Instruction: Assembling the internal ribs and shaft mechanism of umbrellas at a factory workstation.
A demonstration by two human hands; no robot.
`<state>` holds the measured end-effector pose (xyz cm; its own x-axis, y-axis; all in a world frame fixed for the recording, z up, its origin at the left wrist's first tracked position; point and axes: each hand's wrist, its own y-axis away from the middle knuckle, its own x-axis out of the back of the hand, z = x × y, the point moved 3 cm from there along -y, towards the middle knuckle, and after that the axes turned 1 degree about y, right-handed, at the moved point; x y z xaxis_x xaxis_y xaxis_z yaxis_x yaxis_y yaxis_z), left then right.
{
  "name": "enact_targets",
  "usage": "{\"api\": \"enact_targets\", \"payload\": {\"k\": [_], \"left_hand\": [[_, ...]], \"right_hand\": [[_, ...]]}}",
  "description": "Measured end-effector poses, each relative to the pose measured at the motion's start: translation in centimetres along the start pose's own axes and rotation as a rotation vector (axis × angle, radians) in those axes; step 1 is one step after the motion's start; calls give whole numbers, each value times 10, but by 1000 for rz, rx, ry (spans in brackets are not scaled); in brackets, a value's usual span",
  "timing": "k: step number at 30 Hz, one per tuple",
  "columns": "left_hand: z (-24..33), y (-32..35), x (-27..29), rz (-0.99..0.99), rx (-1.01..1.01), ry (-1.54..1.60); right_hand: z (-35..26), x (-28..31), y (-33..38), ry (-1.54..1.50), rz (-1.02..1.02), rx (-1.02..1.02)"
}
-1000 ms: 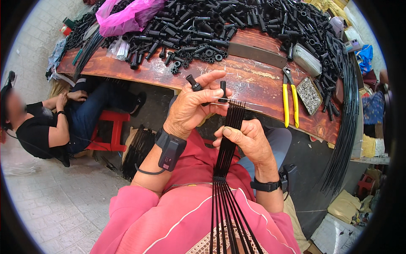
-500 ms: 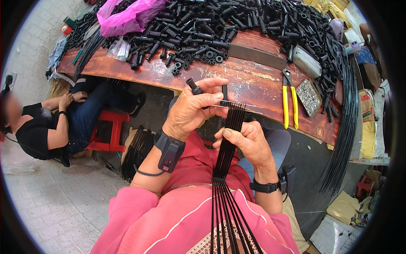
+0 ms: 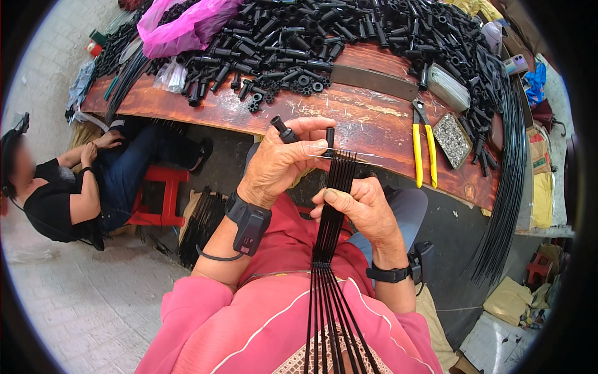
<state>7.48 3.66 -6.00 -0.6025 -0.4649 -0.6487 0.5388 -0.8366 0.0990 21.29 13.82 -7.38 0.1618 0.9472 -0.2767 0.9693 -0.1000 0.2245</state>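
Note:
A flat bundle of thin black rods runs from between my hands down over my lap and fans out across my shirt. My right hand is closed on it, with the thumb pressed over the front. Close to the rods' upper ends, my left hand pinches a thin wire that crosses them. A flanged black plastic tube is also tucked in its fingers. Another short black tube stands upright by the left fingertips; what supports it is hidden.
A wooden table carries a large heap of black plastic tubes, yellow-handled pliers, a tray of small metal pieces and a pink bag. Long black rods hang off its right side. A person sits at the left.
Both hands keep the same hold, with almost no movement. The whole scene has shifted slightly to the left in the picture.

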Motion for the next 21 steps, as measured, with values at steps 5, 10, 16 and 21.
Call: {"api": "enact_targets", "payload": {"k": [5, 10, 16, 21], "left_hand": [[4, 0, -1, -18, -1, -15], [4, -1, 1, -7, -22, -119], [1, 2, 1, 4, 0, -40], [2, 8, 2, -67, -28, -97]], "right_hand": [[-1, -1, 0, 23, 3, 4], [1, -1, 1, 19, 27, 9], [1, -2, 2, 52, 72, 31], [0, 0, 1, 63, 79, 36]]}}
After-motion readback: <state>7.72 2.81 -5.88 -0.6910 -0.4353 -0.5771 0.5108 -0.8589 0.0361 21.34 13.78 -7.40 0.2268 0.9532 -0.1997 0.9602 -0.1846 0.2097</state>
